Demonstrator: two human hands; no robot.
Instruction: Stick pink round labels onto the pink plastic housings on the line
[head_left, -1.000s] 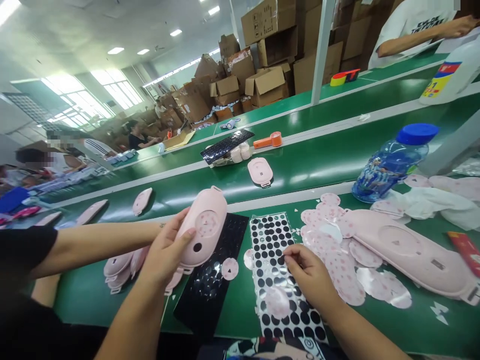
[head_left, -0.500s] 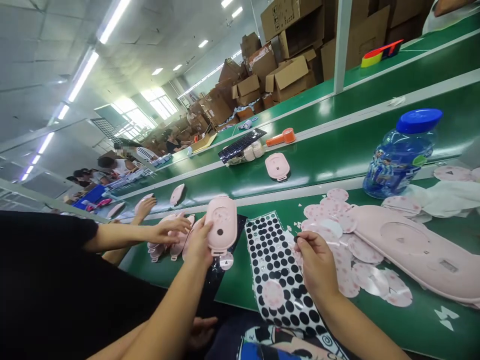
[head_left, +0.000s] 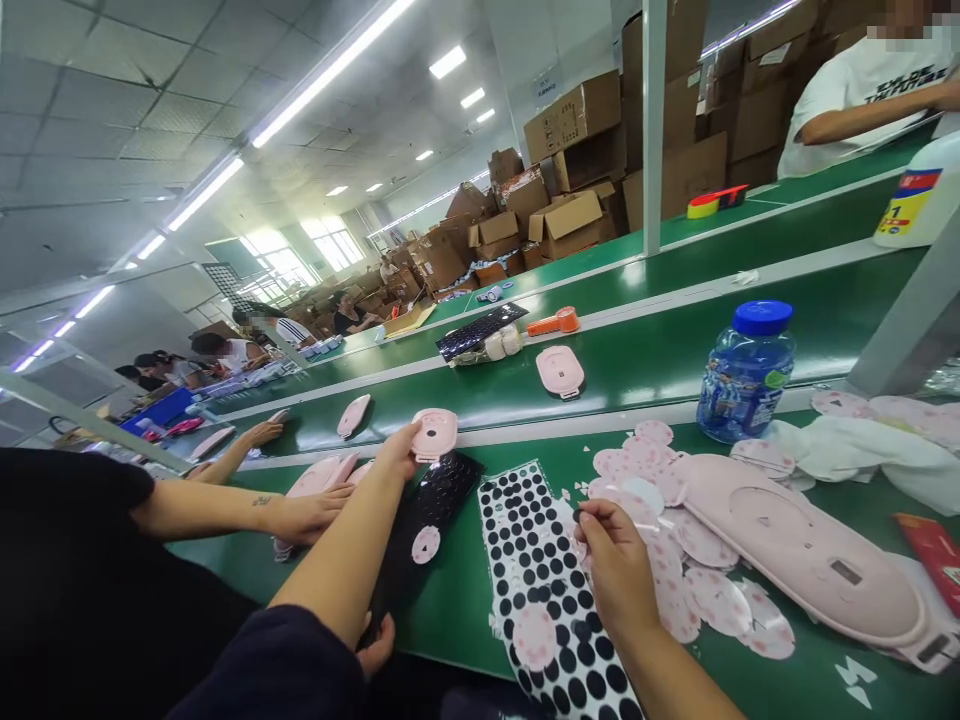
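My left hand (head_left: 402, 456) is stretched forward and grips a pink plastic cover (head_left: 442, 428) by its left edge. A dark round spot shows on the cover, which is at the near edge of the green conveyor belt (head_left: 645, 375). Between the thumb and fingertips of my right hand (head_left: 621, 570) is a small black round sticker (head_left: 578, 515). Below that hand lies a white sheet of black round stickers (head_left: 517, 540), with a pink patterned disc (head_left: 535, 636) on it. More pink patterned discs (head_left: 716, 595) are heaped right of my right hand.
A co-worker's hand (head_left: 306, 512) rests by stacked pink covers (head_left: 319, 478) at left. Dark bubble film (head_left: 431, 505) lies beside the sticker sheet. To the right are a large pink piece (head_left: 795, 545) and a blue-lidded jar (head_left: 746, 375). Another pink cover (head_left: 560, 371) lies on the belt.
My left hand has moved the pink cover farther away, toward the belt, and tipped it flatter. My right hand still pinches the black sticker. The co-worker's hand has lowered. The camera view has shifted.
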